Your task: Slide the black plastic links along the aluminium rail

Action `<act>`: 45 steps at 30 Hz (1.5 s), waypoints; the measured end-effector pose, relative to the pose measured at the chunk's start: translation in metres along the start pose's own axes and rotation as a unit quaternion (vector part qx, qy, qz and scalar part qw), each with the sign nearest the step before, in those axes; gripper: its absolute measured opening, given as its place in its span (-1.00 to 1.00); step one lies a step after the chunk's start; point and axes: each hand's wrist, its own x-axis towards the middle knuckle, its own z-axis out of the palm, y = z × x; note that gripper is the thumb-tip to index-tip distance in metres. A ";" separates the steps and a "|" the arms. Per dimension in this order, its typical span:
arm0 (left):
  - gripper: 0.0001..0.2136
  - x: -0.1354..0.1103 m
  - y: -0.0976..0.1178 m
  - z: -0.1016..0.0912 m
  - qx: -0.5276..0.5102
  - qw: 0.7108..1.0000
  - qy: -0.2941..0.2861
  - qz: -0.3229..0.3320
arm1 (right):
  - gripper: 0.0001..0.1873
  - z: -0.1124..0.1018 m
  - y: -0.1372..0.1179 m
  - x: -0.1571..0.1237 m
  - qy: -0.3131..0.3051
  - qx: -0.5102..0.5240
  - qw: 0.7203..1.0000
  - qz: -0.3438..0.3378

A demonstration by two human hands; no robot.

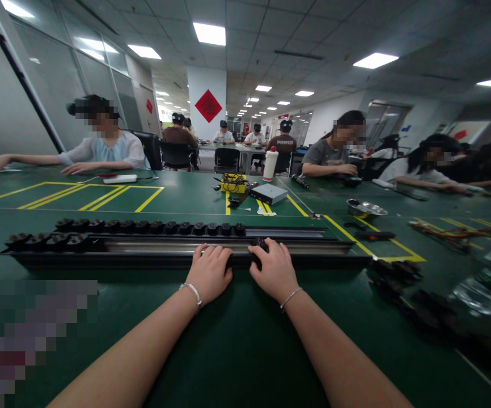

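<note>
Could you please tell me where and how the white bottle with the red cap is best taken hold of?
I'd take the white bottle around its body, below the red cap, coming from the right: it stands upright, tall and narrow, and the grey box sits in front of it.

Front rail (143, 261) on worktop (245, 345), blocks (57, 243) at its left end; rear rail (288, 232) just behind; box (269, 194) farther back, bowl (367, 208) right of box.

dark green bench (249, 345), yellow tape stripes (228, 203) toward its far edge, black rail (143, 261) with silver-grey channel (143, 247), matching black modules (171, 228), yellow basket (233, 183), white bottle (270, 166), red cap (273, 149)
</note>
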 end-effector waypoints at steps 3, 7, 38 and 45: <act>-0.75 0.000 0.000 0.000 -0.002 1.000 -0.001 -0.001 | -0.60 0.000 0.000 0.000 0.001 0.000 1.000 0.001; -0.74 0.000 0.000 0.000 -0.005 1.000 -0.004 -0.005 | -0.61 0.000 0.000 0.000 0.005 -0.001 1.000 0.001; -0.75 0.000 0.000 -0.001 -0.003 1.000 -0.004 -0.001 | -0.64 -0.002 -0.001 0.001 0.009 0.000 1.000 0.013; -0.75 0.000 0.000 -0.001 -0.004 1.000 -0.003 0.001 | -0.65 -0.002 0.000 0.001 0.014 -0.006 1.000 0.011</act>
